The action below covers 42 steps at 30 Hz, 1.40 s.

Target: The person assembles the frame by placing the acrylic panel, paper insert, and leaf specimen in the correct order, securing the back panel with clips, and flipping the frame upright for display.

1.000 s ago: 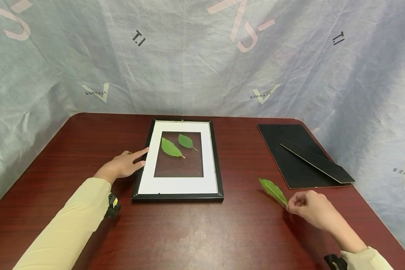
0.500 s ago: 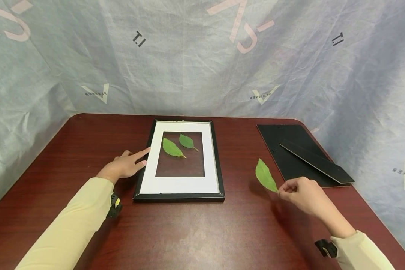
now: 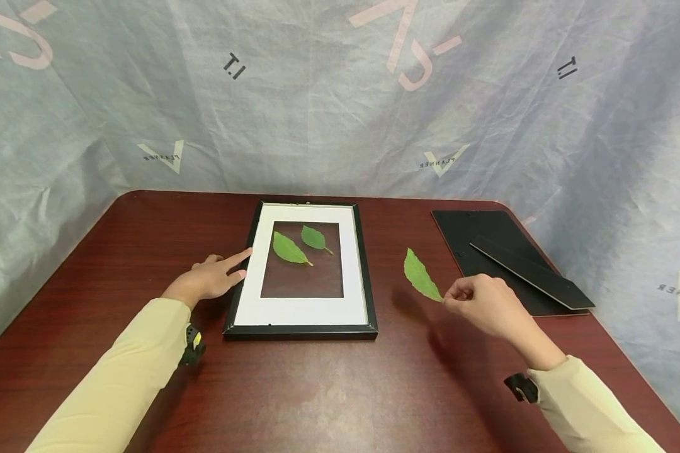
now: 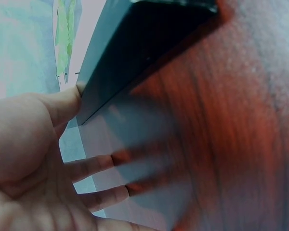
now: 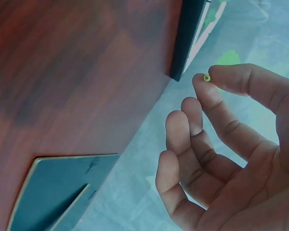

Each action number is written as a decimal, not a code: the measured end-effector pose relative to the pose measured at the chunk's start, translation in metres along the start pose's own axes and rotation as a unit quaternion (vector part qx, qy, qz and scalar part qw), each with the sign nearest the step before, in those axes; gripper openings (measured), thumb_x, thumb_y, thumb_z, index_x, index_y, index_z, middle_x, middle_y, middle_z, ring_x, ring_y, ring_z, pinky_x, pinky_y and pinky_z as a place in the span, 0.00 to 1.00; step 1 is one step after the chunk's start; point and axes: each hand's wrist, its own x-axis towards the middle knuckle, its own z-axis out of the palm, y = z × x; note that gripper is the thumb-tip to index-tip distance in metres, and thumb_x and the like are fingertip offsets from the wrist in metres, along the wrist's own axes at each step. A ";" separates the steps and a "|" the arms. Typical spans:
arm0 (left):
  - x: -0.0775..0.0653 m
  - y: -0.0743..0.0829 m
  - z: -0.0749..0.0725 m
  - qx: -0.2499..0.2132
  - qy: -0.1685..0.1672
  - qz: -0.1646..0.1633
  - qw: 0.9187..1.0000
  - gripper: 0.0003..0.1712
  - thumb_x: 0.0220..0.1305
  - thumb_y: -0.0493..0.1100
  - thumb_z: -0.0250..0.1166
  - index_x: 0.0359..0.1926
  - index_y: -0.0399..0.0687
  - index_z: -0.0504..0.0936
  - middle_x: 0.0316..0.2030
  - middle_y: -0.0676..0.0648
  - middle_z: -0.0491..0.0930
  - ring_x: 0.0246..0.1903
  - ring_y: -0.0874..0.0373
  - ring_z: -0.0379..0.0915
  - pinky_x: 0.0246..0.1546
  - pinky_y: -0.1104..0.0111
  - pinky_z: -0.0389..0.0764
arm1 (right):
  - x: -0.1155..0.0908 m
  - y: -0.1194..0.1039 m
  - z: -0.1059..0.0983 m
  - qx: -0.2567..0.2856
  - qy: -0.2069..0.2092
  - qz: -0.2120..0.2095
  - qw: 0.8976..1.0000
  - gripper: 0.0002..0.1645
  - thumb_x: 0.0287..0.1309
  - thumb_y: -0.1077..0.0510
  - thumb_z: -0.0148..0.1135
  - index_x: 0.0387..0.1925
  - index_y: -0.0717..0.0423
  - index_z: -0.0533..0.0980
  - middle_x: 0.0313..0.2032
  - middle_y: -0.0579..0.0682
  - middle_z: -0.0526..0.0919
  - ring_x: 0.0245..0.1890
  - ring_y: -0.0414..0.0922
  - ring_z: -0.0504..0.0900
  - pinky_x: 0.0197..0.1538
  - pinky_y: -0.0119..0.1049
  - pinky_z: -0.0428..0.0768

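Note:
A black picture frame (image 3: 300, 331) with a white mat (image 3: 303, 311) lies on the table. Two green leaves rest inside the mat's window: a longer leaf (image 3: 288, 248) at left and a smaller leaf (image 3: 313, 238) beside it. My left hand (image 3: 206, 280) touches the frame's left side with fingers spread; in the left wrist view its thumb (image 4: 65, 103) meets the black edge. Right of the frame, my right hand (image 3: 487, 305) pinches a third leaf (image 3: 421, 277) by its stem, held above the table. The stem end (image 5: 206, 77) shows between thumb and forefinger in the right wrist view.
A black backing board (image 3: 470, 233) lies at the table's right side, its stand leg (image 3: 532, 270) angled up across it. A printed grey cloth (image 3: 317, 113) hangs behind the dark red wooden table (image 3: 328, 390) and along both sides.
My right hand has moved left and away from me, carrying the pinched leaf up toward the frame. The left hand has stayed at the frame's side, and the frame has barely shifted.

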 end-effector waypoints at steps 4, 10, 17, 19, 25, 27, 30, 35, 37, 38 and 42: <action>0.001 -0.001 0.000 0.002 0.001 0.004 1.000 0.35 0.82 0.48 0.47 0.81 0.46 0.46 0.69 0.15 0.49 0.65 0.11 0.47 0.61 0.27 0.59 | 0.007 -0.012 0.000 0.004 0.005 -0.005 1.000 0.05 0.59 0.55 0.66 0.30 0.47 0.86 0.26 0.41 0.83 0.27 0.41 0.76 0.31 0.39 0.72; 0.002 -0.002 -0.001 0.003 0.002 0.011 1.000 0.35 0.82 0.48 0.47 0.81 0.45 0.46 0.68 0.15 0.50 0.64 0.11 0.48 0.61 0.27 0.57 | 0.018 -0.026 0.002 0.014 0.014 -0.022 1.000 0.06 0.59 0.56 0.65 0.28 0.49 0.85 0.24 0.41 0.82 0.26 0.42 0.75 0.30 0.38 0.71; 0.002 -0.003 -0.002 0.004 0.003 0.015 1.000 0.35 0.82 0.48 0.47 0.81 0.45 0.47 0.69 0.15 0.51 0.66 0.12 0.47 0.62 0.28 0.56 | 0.033 -0.042 0.006 0.032 0.017 -0.043 0.998 0.08 0.59 0.59 0.63 0.26 0.48 0.84 0.20 0.42 0.79 0.23 0.42 0.71 0.28 0.38 0.69; 0.002 -0.003 -0.002 0.003 0.004 0.016 1.000 0.35 0.82 0.48 0.47 0.81 0.45 0.47 0.69 0.15 0.50 0.66 0.12 0.46 0.62 0.28 0.56 | 0.037 -0.046 0.008 0.034 0.018 -0.043 0.998 0.08 0.59 0.59 0.62 0.25 0.49 0.83 0.20 0.42 0.78 0.22 0.42 0.70 0.28 0.38 0.68; 0.003 -0.004 -0.001 -0.003 0.004 0.018 1.000 0.35 0.82 0.48 0.48 0.81 0.45 0.47 0.69 0.14 0.50 0.65 0.11 0.47 0.61 0.27 0.57 | 0.051 -0.060 0.017 0.032 0.031 -0.044 0.998 0.08 0.58 0.59 0.64 0.24 0.50 0.83 0.17 0.41 0.74 0.21 0.42 0.69 0.27 0.37 0.66; 0.003 -0.004 -0.001 -0.004 0.003 0.018 1.000 0.35 0.82 0.48 0.48 0.81 0.45 0.47 0.69 0.15 0.50 0.65 0.11 0.46 0.61 0.27 0.56 | 0.056 -0.066 0.022 0.030 0.035 -0.042 0.998 0.08 0.58 0.58 0.64 0.24 0.50 0.83 0.16 0.41 0.74 0.21 0.42 0.69 0.26 0.37 0.65; 0.002 -0.004 -0.001 -0.006 0.003 0.017 1.000 0.35 0.82 0.48 0.48 0.81 0.45 0.47 0.69 0.15 0.50 0.66 0.12 0.46 0.62 0.27 0.56 | 0.062 -0.074 0.029 0.022 0.037 -0.036 0.998 0.07 0.58 0.57 0.65 0.25 0.50 0.84 0.16 0.41 0.73 0.22 0.43 0.69 0.26 0.37 0.65; 0.002 -0.004 -0.002 -0.002 0.005 0.018 1.000 0.35 0.82 0.48 0.48 0.80 0.44 0.47 0.69 0.15 0.51 0.68 0.15 0.45 0.63 0.28 0.53 | 0.071 -0.089 0.042 0.014 0.036 -0.016 0.999 0.07 0.60 0.53 0.68 0.27 0.49 0.85 0.17 0.43 0.75 0.22 0.44 0.71 0.24 0.37 0.66; 0.002 -0.003 -0.002 0.000 0.006 0.021 1.000 0.35 0.82 0.48 0.48 0.80 0.44 0.48 0.69 0.16 0.51 0.69 0.16 0.45 0.64 0.28 0.52 | 0.074 -0.093 0.046 0.010 0.037 -0.010 0.999 0.07 0.60 0.53 0.69 0.28 0.49 0.85 0.18 0.44 0.76 0.23 0.44 0.72 0.24 0.37 0.67; 0.002 -0.003 -0.002 0.000 0.006 0.022 1.000 0.35 0.82 0.48 0.48 0.80 0.44 0.48 0.69 0.16 0.51 0.69 0.17 0.45 0.65 0.28 0.52 | 0.075 -0.095 0.048 0.008 0.037 -0.009 0.999 0.07 0.60 0.53 0.68 0.28 0.49 0.85 0.18 0.44 0.77 0.23 0.45 0.73 0.24 0.37 0.68; 0.002 -0.003 -0.002 -0.002 0.008 0.027 1.000 0.35 0.82 0.48 0.48 0.80 0.43 0.48 0.70 0.17 0.52 0.71 0.21 0.45 0.66 0.29 0.48 | 0.079 -0.105 0.054 0.002 0.035 -0.009 0.999 0.08 0.60 0.52 0.68 0.27 0.49 0.84 0.19 0.43 0.77 0.24 0.45 0.75 0.23 0.38 0.69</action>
